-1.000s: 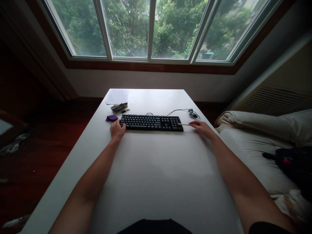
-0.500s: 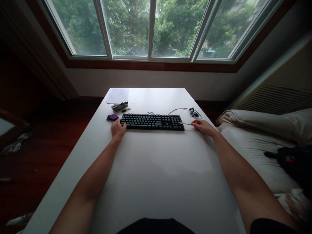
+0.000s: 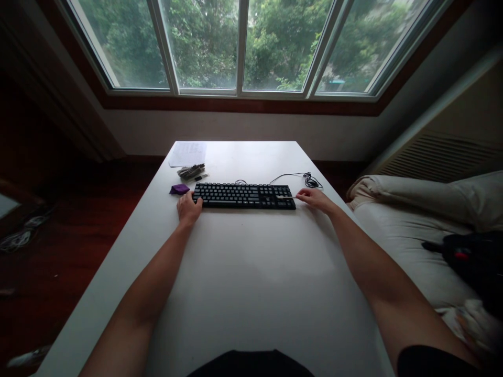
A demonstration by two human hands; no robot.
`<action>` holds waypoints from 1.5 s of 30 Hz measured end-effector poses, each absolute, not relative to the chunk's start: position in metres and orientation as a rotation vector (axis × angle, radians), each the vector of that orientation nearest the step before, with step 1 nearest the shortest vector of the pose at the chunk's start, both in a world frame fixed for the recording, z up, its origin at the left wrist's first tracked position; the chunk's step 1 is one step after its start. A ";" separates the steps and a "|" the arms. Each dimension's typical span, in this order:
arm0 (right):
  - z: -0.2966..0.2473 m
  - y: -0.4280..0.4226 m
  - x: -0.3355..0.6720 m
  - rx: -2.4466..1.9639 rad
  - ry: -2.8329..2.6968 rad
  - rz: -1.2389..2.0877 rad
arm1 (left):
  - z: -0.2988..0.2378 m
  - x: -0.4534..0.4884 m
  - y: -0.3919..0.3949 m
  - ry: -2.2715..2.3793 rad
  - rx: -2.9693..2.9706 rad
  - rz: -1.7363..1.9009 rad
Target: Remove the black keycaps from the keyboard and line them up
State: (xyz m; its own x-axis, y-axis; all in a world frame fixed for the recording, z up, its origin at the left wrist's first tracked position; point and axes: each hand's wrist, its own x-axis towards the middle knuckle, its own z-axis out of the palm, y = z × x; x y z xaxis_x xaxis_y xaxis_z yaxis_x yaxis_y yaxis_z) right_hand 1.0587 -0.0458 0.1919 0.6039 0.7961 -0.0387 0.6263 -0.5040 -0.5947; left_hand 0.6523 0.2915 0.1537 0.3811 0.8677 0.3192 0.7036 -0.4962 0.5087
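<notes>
A black keyboard (image 3: 243, 196) lies flat on the white table (image 3: 243, 272). Its left end is gripped by my left hand (image 3: 189, 208), thumb at the front corner and fingers along the side. Between the pinched fingers of my right hand (image 3: 313, 198) is a cotton swab (image 3: 290, 197), a thin stick with a pale tip. The swab points left, and its tip lies over the number-pad side of the keys. Whether the tip presses between keys is too small to tell. A purple cloth (image 3: 179, 189) rests just beyond my left hand.
Behind the keyboard's left end lie a clear bag of small dark pieces (image 3: 190, 171) and a sheet of paper (image 3: 187, 154). A coiled black cable (image 3: 312, 181) sits at the back right. A pale sofa (image 3: 408, 241) borders the table's right side.
My right hand has moved left, carrying the swab's tip further across the right part of the keyboard. My left hand keeps its hold on the keyboard's left end.
</notes>
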 end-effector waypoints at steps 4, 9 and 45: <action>0.196 -0.047 1.062 -2.346 -1.149 0.346 | 0.153 0.651 0.294 1.381 2.359 0.807; 0.200 -0.071 1.079 -2.396 -1.098 0.354 | 0.151 0.649 0.297 1.383 2.359 0.815; 0.196 -0.010 1.041 -2.431 -1.278 0.049 | 0.148 0.649 0.299 1.363 2.351 0.820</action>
State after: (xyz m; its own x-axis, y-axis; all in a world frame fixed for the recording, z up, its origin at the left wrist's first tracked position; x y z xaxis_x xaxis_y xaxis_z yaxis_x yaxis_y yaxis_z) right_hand 1.0409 -0.0102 0.1959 0.5831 0.7987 0.1489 0.7850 -0.5066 -0.3566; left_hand 0.6487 0.2990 0.1479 0.3864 0.8635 0.3242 0.6910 -0.5038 0.5184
